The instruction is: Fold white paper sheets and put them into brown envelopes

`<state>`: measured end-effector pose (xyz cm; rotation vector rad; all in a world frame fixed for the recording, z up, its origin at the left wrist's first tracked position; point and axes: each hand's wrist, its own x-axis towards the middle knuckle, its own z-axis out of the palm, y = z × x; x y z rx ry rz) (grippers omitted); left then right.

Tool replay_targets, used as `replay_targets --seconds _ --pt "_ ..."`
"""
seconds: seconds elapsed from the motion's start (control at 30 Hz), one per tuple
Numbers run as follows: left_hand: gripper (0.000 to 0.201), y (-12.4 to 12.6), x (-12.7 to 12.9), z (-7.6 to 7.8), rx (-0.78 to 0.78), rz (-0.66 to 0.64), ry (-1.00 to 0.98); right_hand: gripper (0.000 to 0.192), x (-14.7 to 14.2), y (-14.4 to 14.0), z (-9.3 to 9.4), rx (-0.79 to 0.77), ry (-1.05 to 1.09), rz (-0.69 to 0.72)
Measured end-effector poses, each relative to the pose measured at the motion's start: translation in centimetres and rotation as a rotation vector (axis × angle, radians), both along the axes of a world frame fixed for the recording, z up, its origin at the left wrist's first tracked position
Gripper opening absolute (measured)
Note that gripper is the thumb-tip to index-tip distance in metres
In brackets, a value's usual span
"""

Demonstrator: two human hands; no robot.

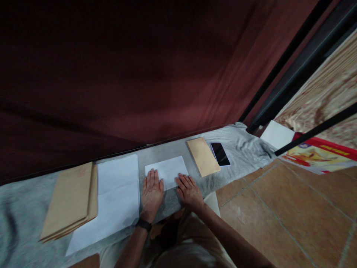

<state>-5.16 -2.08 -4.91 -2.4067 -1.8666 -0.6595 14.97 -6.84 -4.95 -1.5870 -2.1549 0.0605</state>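
Note:
A white sheet of paper [169,167], apparently folded to a smaller size, lies on the grey cloth in front of me. My left hand [152,189] rests flat on its left end, palm down with the fingers stretched out. On its lower right corner lies my right hand [189,190], also palm down, fingers extended and slightly spread. Neither hand grips anything. Just right of the paper is a small brown envelope [203,156]. Larger white sheets [119,193] lie left of my left hand, partly under a stack of big brown envelopes [71,199].
A smartphone [220,154] with a dark screen lies beside the small envelope. The narrow surface is covered by a grey cloth [240,145], against a dark red curtain [167,74]. Black metal bars [287,56], a white box [276,134] and a printed red carton [320,152] stand at the right.

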Motion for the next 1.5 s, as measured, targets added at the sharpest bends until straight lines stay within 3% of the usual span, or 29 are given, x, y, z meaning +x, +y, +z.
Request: replay_targets --seconds 0.13,0.37,0.6,0.87,1.03,1.27,1.5 --pt "0.061 -1.1 0.2 0.2 0.010 0.014 -0.032 0.047 0.3 -0.3 0.3 -0.005 -0.014 -0.020" --pt "0.060 -5.2 2.9 0.3 -0.054 -0.135 0.035 0.046 0.3 -0.4 0.3 -0.023 -0.012 -0.019" --pt "0.070 -6.8 1.0 -0.1 -0.039 -0.044 0.086 0.047 0.4 -0.4 0.4 -0.032 -0.031 -0.022" --pt "0.075 -8.3 -0.4 -0.2 0.013 0.067 0.000 0.054 1.8 -1.2 0.3 -0.031 -0.048 -0.089" --pt "0.065 -6.9 0.0 0.1 -0.015 0.050 -0.042 0.053 1.9 -0.8 0.6 -0.049 -0.045 -0.091" --pt "0.058 -1.7 2.3 0.3 -0.079 -0.107 -0.026 0.048 -1.4 2.0 1.6 -0.082 -0.015 0.032" --pt "0.059 0.2 1.9 -0.6 -0.085 -0.074 0.006 0.045 -1.3 3.0 0.4 -0.102 -0.033 0.015"
